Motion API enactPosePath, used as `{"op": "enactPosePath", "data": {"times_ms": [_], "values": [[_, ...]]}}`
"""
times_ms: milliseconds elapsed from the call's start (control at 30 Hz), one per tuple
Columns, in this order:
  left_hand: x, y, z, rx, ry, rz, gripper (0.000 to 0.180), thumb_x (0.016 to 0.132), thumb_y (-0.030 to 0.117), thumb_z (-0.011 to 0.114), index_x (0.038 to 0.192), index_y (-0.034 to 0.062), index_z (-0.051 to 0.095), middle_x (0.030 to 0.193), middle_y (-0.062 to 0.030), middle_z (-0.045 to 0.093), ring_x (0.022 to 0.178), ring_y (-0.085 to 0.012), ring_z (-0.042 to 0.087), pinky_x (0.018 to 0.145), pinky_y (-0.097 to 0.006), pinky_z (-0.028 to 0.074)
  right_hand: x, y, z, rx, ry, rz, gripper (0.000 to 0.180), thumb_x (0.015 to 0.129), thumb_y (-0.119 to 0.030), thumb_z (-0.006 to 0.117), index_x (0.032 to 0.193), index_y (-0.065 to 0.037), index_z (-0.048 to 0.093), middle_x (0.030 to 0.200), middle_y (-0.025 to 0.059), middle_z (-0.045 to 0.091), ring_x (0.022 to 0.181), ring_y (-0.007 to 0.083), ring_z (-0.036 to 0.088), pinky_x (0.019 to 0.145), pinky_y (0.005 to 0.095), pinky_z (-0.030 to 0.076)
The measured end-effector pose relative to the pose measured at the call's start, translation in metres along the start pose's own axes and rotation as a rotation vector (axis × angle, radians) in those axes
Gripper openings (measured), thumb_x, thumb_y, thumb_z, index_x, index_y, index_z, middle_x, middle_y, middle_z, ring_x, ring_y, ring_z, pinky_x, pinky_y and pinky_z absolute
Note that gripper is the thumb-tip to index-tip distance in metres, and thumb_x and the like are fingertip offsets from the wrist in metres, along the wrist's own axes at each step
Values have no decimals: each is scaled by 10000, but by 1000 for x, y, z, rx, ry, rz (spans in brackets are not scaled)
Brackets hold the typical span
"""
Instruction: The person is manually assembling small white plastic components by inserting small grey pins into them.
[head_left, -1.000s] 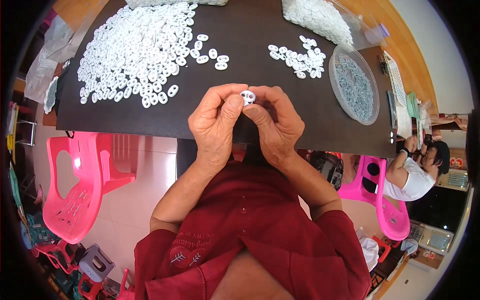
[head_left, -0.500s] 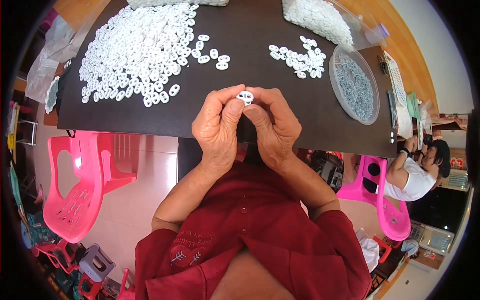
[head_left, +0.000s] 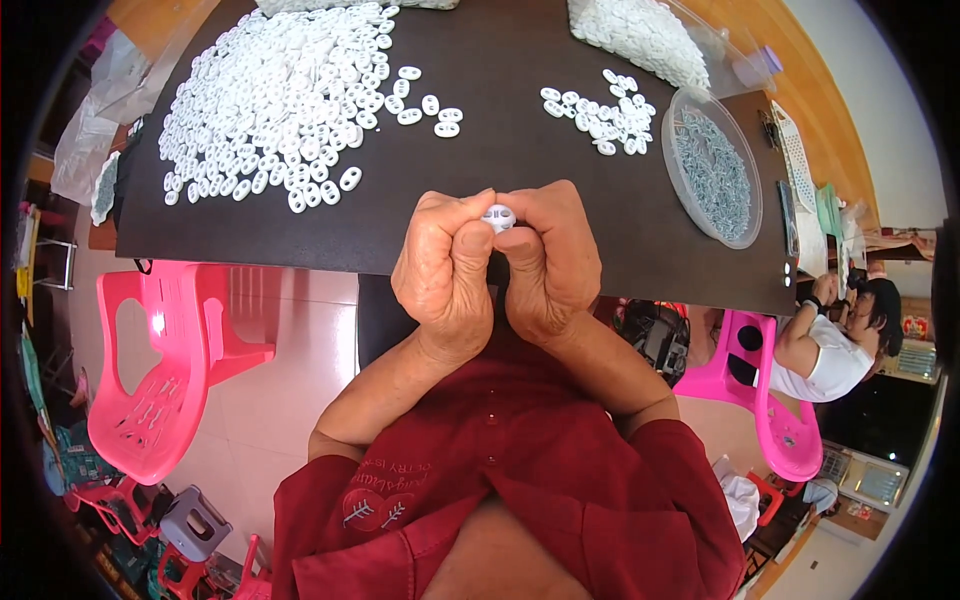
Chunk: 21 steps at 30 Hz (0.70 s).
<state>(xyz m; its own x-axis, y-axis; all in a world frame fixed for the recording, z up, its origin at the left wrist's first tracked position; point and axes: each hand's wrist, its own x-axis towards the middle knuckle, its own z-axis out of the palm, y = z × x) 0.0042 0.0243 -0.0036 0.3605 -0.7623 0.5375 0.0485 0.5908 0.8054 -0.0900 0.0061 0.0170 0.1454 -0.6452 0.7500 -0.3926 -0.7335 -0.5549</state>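
Just in front of the dark table's near edge, my left hand and my right hand meet around a small white two-hole cord lock. Thumbs and index fingers of both hands pinch it from either side, with its holed face showing between them. The other fingers are curled in. To the left lies a big heap of white two-hole pieces. A smaller cluster of white pieces lies to the right, beside a round clear tub of tiny grey metal parts, too small to tell exactly.
At the back right a clear bag or container holds more white pieces. A pink chair stands left below the dark table, a magenta chair to the right. Another person is at the far right.
Both hands, with the cord lock pinched between them, have come slightly nearer to me and a little to the right. The cord lock appears tilted, and more of it is covered by the fingers.
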Motion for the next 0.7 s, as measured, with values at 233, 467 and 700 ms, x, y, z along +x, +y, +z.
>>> {"op": "enactPosePath", "data": {"times_ms": [233,467,700], "values": [[4,-3,4,60,58,143,163,913,98,551,1000,-37,579,777,-60,573,642,-110,493,550,-215,399,2,-1,2,31,26,-24,190,802,-101,648,943,7,582,803,98,581,639,226,519,552,308,396],[4,-1,1,130,67,154,151,913,93,548,971,-44,576,765,-79,574,636,-126,507,540,-230,414,3,2,3,-6,18,-122,205,795,-91,647,962,2,575,794,94,582,636,227,521,548,315,397],[4,-6,2,141,59,176,140,909,85,550,934,-51,572,751,-87,571,621,-142,515,533,-236,420,-2,7,4,-25,10,-90,119,867,-91,593,946,-3,581,798,78,581,641,191,491,565,285,397]]}}
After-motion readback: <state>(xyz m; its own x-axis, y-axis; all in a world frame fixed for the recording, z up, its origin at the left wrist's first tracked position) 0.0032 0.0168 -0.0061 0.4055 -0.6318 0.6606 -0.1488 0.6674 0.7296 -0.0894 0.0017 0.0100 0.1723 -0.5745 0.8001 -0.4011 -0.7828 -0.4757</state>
